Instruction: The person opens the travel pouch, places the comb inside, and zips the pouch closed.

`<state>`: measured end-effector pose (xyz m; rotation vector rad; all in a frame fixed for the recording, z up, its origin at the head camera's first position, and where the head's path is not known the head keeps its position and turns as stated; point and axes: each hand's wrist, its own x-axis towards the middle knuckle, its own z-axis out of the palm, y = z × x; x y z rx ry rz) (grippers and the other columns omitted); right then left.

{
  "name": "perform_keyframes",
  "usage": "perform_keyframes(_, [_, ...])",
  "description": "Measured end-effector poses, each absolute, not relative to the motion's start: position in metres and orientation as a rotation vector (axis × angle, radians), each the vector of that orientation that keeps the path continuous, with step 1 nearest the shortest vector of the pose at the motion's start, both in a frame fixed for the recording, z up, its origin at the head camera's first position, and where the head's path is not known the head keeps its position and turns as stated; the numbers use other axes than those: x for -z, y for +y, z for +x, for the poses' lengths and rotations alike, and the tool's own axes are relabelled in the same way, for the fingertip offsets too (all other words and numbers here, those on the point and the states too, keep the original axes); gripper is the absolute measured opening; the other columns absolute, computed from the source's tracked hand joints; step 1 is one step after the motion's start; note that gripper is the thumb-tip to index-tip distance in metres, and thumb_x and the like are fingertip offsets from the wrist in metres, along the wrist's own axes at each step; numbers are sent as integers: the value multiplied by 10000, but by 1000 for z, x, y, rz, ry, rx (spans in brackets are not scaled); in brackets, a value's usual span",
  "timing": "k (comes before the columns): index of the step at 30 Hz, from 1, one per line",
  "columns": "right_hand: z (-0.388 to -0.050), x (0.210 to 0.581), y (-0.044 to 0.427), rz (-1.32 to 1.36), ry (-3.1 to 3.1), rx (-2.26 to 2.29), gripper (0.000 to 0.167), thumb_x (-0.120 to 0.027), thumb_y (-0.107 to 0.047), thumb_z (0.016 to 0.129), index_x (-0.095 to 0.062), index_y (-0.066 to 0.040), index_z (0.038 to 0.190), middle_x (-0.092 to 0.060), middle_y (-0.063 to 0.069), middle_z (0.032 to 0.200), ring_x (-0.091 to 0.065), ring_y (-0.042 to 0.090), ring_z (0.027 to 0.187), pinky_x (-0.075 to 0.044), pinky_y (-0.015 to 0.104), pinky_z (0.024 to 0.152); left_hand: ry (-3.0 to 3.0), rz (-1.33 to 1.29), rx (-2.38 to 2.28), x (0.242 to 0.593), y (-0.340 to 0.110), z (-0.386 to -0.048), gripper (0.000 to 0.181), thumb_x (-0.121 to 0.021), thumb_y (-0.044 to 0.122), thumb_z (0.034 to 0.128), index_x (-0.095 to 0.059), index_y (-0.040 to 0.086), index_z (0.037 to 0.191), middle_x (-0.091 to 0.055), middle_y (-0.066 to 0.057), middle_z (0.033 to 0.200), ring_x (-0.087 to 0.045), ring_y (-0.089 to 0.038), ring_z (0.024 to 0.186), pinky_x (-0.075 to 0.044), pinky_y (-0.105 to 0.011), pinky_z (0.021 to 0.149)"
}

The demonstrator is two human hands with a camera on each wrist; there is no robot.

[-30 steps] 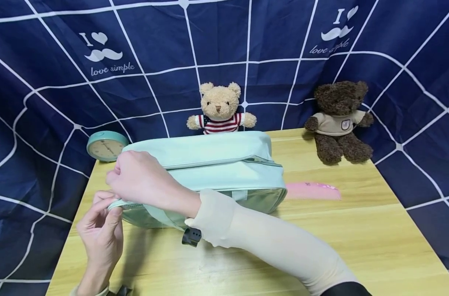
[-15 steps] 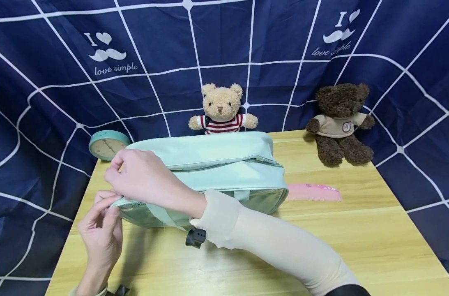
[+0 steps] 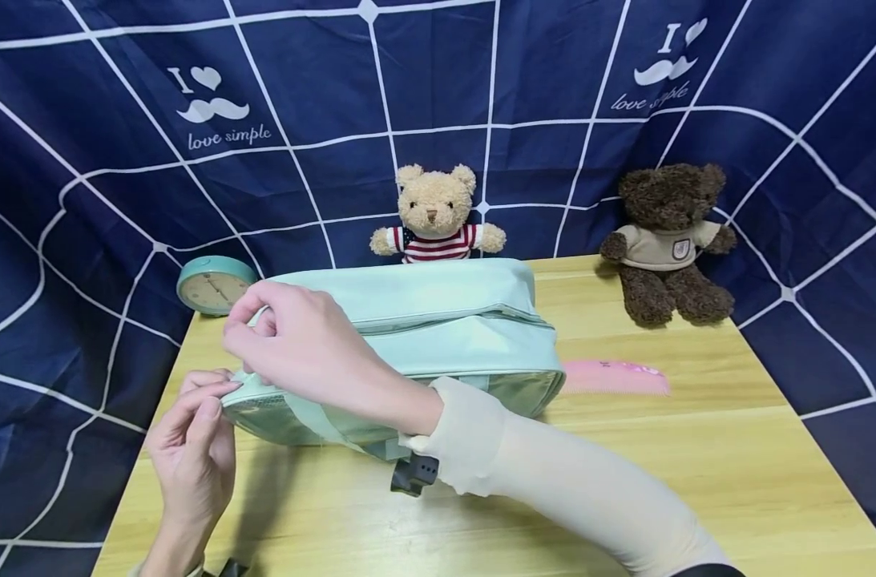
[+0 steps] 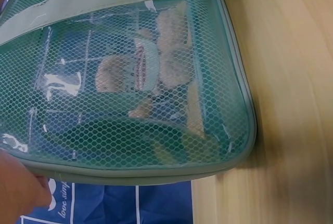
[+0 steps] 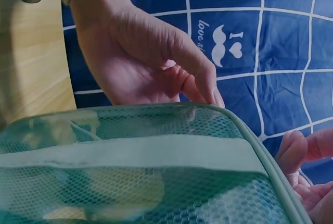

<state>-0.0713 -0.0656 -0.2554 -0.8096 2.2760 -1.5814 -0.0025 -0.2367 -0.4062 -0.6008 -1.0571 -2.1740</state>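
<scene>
"Mint-green, box-shaped bag [image 3: 438,353] with smooth sides and a see-through mesh panel [image 4: 31,83] is on the pale wooden tabletop [image 3: 733,449], left of centre. A slit runs along its top."

"And the hands?"

"The person's left hand [image 3: 192,465] pinches the bag's near left corner, its fingers grasping the piped edge. The right hand [image 3: 300,336] is over the bag's left end, near the other hand. Its fingers are curled, the thumb close to the forefinger; I cannot tell whether they pinch anything. A cream sleeve [image 3: 567,457] covers that arm, with a small black device [image 3: 414,474] below the cuff."

"What surrounds the bag?"

"A round, teal-rimmed clock [image 3: 216,286] stands just beyond its left end. Behind it sits a pale, curly teddy bear [image 3: 433,210] in a red-and-white striped top, lower body hidden. A dark brown teddy bear [image 3: 672,240] in a beige shirt sits at the back right, well apart. A pink, fine-toothed comb [image 3: 611,377] lies just beside the bag's right end. Navy cloth [image 3: 553,72] with white grid lines hangs behind."
</scene>
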Motion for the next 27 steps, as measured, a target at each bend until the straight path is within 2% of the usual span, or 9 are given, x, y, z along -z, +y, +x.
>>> perform_keyframes(4, [-70, 255, -53, -765, 2168, 1676, 56, -684, -169, 1026, -703, -219, 1042, -680, -85, 697, -663, 128, 577, -543, 276, 598, -1068, -599, 2164, 403, -237, -3, 198, -439, -232, 1026, -589, -360, 1047, -623, -297, 1074, -497, -374, 1116, -480, -390, 1034])
perform_keyframes(8, [-68, 255, -41, -746, 2155, 1749, 35, -677, -194, 1054, -698, -203, 1081, -688, -61, 742, -695, 148, 615, -532, 286, 573, -1115, -594, 2149, 399, -239, -4, 178, -467, -228, 1030, -582, -364, 1017, -626, -293, 1064, -511, -371, 1094, -502, -368, 1004])
perform_keyframes(13, [-65, 257, -25, -743, 2136, 1796, 64, -661, -203, 1081, -699, -156, 1103, -689, -15, 767, -707, 183, 645, -550, 296, 586, -1246, -567, 2127, 389, -246, -4, 98, -480, -286, 987, -567, -331, 977, -647, -273, 1032, -568, -381, 1054, -513, -370, 1012])
perform_keyframes(17, [-65, 258, -11, -727, 2089, 1831, 104, -641, -174, 1092, -702, -103, 1137, -697, 31, 783, -699, 227, 659, -569, 311, 596, -1438, -523, 2125, 377, -256, -7, 145, -459, -319, 962, -575, -251, 1013, -661, -238, 1045, -611, -345, 1040, -526, -340, 979])
perform_keyframes(20, [-66, 258, -1, -713, 2049, 1862, 126, -625, -169, 1099, -697, -84, 1160, -700, 57, 796, -675, 238, 665, -555, 301, 590, -1566, -521, 2102, 368, -264, -13, 195, -471, -326, 947, -597, -242, 1070, -656, -227, 1081, -608, -316, 1034, -521, -301, 931])
perform_keyframes(23, [-65, 258, 9, -697, 2008, 1891, 148, -611, -170, 1106, -689, -67, 1178, -697, 82, 812, -646, 237, 667, -540, 285, 593, -1663, -509, 2059, 360, -270, -19, 232, -508, -330, 924, -605, -265, 1124, -634, -226, 1161, -572, -311, 1100, -495, -285, 939])
perform_keyframes(27, [-63, 256, 24, -696, 2015, 1893, 159, -602, -166, 1111, -677, -53, 1194, -696, 95, 829, -629, 230, 668, -534, 273, 596, -1848, -479, 1990, 349, -270, -25, 357, -571, -313, 899, -623, -236, 1244, -565, -230, 1370, -466, -335, 1327, -429, -286, 1041])
